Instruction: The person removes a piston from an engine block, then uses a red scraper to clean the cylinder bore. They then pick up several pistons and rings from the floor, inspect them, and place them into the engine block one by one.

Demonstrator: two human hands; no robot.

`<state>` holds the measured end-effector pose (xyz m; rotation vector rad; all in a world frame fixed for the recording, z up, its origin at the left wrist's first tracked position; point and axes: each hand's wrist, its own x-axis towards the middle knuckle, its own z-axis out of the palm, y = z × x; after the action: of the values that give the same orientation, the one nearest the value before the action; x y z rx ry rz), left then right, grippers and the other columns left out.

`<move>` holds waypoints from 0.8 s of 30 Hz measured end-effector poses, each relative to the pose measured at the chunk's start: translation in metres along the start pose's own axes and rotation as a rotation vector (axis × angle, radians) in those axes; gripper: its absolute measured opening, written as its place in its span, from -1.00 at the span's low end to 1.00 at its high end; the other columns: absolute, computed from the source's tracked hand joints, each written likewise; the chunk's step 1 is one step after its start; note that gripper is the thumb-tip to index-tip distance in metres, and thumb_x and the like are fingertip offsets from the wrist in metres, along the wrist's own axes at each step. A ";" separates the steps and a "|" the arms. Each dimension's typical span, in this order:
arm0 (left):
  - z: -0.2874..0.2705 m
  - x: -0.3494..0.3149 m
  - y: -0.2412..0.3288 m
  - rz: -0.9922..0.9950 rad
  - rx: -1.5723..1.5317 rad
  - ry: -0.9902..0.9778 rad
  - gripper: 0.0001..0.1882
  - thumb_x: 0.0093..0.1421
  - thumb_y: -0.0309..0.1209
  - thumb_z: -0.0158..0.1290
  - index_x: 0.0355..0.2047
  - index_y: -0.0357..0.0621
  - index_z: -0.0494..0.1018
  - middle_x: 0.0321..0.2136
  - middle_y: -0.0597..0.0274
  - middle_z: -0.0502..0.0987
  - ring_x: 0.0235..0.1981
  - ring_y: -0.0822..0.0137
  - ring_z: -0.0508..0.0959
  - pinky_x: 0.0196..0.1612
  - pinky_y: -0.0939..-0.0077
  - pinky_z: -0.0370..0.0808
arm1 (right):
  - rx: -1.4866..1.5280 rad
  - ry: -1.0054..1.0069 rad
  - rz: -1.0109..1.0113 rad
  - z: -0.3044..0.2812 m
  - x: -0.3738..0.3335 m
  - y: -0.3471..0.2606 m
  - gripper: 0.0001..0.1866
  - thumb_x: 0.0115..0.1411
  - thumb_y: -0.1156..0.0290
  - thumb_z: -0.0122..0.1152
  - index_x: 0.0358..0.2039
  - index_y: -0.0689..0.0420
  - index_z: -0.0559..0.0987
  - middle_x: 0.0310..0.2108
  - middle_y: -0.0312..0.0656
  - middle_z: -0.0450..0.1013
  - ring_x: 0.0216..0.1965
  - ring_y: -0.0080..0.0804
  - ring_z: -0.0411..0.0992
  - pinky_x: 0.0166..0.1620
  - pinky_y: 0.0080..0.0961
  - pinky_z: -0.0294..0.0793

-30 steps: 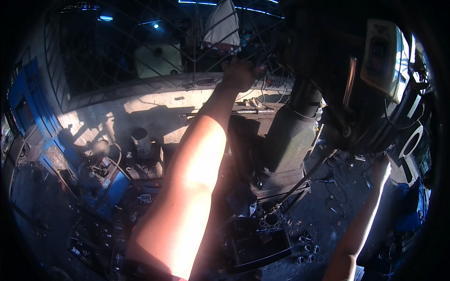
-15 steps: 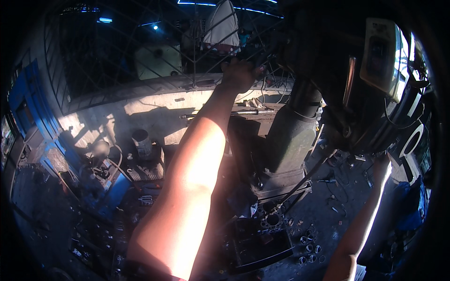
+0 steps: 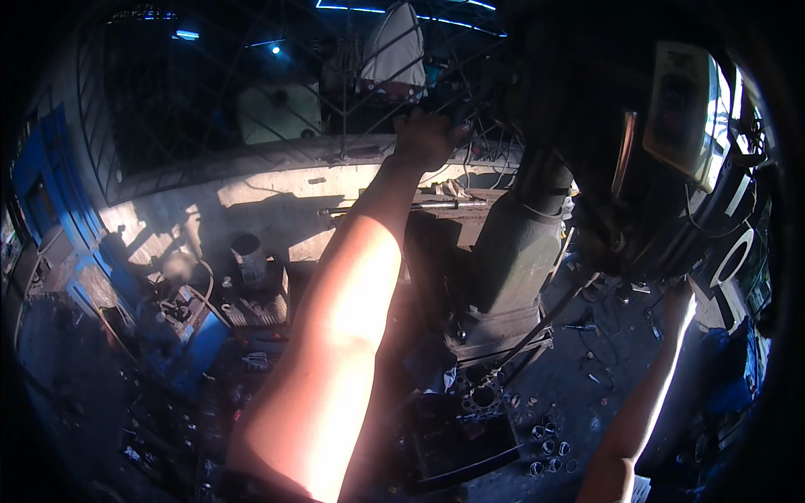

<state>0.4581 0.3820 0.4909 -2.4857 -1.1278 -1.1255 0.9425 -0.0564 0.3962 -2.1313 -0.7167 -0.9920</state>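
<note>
1. Machinery comes first: a big dark drill press (image 3: 637, 168) fills the upper right, and its grey-green column (image 3: 516, 251) stands down to a base among metal parts.
2. Behind it runs a low concrete wall (image 3: 251, 193) in sun and shadow, with a wire fence (image 3: 335, 75) on top.
3. On the left there is a blue machine frame (image 3: 59, 176) in deep shadow.
4. The person's left arm goes up through the middle, lit by the sun. The left hand (image 3: 428, 134) is closed on something at the fence, near the top of the press; what it grips is too dark to tell.
5. The right hand (image 3: 679, 302) is raised at the right side, under the head of the press. It is in shadow, so I cannot tell if it is open or closed, or if it touches anything.
6. A long metal rod (image 3: 419, 205) lies across, just under the left wrist.
7. A grey metal can (image 3: 249, 256) stands on the cluttered bench at left.
8. Small round metal sleeves (image 3: 545, 440) lie near the base.
</note>
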 end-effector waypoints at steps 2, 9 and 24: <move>0.002 -0.002 0.000 0.023 -0.008 0.039 -0.36 0.46 0.23 -0.23 0.01 0.03 0.62 0.05 0.12 0.60 0.21 0.00 0.43 0.22 -0.35 0.22 | 0.009 -0.002 -0.011 0.000 0.000 -0.001 -0.66 0.19 0.20 0.26 -0.12 0.16 0.60 -0.22 0.13 0.58 -0.12 0.21 0.58 -0.05 0.05 0.53; -0.002 0.000 -0.001 0.054 0.007 0.025 -0.36 0.45 0.23 -0.23 0.00 0.05 0.63 0.02 0.16 0.62 0.19 0.02 0.45 0.19 -0.33 0.24 | 0.032 -0.032 0.030 -0.003 -0.002 -0.004 -0.67 0.16 0.21 0.26 -0.17 0.18 0.58 -0.28 0.13 0.55 -0.18 0.24 0.55 -0.10 0.07 0.50; 0.013 0.008 -0.011 0.139 -0.035 0.126 -0.34 0.48 0.20 -0.23 -0.19 -0.07 0.65 -0.20 0.03 0.65 0.00 -0.05 0.58 0.09 -0.11 0.40 | -0.038 -0.032 0.039 -0.016 -0.012 -0.019 -0.57 0.20 0.19 0.25 0.02 0.14 0.60 -0.14 0.17 0.61 -0.05 0.28 0.58 0.03 0.12 0.54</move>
<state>0.4612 0.4003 0.4864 -2.4368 -0.8946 -1.2510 0.9156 -0.0587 0.4010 -2.1898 -0.6748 -0.9599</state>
